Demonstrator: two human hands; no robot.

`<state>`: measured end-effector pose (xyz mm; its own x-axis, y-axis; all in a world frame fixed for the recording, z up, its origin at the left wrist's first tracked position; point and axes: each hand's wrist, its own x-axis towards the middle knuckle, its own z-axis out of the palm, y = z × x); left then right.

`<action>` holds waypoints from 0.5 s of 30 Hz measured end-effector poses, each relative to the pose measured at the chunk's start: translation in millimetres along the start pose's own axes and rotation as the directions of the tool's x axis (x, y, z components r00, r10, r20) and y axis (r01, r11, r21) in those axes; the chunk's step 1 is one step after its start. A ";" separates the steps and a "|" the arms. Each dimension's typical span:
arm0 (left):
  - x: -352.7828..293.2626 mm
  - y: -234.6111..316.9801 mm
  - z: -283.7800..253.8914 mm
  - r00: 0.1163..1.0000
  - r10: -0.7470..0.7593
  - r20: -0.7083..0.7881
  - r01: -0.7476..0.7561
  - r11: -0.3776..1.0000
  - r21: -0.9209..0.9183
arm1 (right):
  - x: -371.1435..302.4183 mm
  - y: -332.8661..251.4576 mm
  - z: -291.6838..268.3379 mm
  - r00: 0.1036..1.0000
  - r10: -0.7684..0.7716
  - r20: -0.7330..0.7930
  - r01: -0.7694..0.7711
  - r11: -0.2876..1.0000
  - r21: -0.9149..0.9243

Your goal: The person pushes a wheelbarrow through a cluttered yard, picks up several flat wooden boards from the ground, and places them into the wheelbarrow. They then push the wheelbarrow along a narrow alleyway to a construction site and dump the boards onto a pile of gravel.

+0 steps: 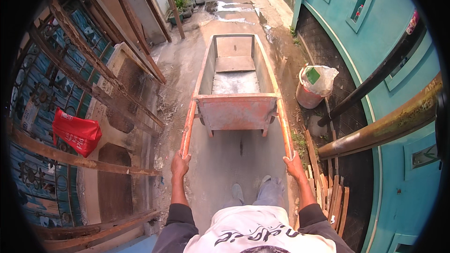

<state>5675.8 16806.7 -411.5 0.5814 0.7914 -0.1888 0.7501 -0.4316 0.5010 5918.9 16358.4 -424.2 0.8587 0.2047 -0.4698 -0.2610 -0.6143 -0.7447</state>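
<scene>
curling my left hand [180, 164] and right hand [294, 165] tight round the handles [189, 126] of the cart [237, 112] below frame centre, i likely grip both sides so it sits level.

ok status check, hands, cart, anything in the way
Left hand gripping left handle, right hand gripping right handle. Cart directly ahead. Wet-looking patch farther ahead; bucket off to the right.

cart [237, 112] ahead | bucket [308, 95] right of cart | planks [334, 201] right, nearer than bucket | bag [76, 132] left
</scene>
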 end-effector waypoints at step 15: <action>155.8 177.6 78.9 0.965 -0.262 -0.018 0.261 0.964 -0.047 | 291.7 -118.3 -82.4 0.997 0.044 0.059 -0.018 0.927 -0.373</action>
<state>5924.5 16819.2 -418.6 0.3592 0.8843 -0.2982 0.8600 -0.1896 0.4737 6236.6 16427.9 -434.2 0.8189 0.2225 -0.5290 -0.0931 -0.8580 -0.5051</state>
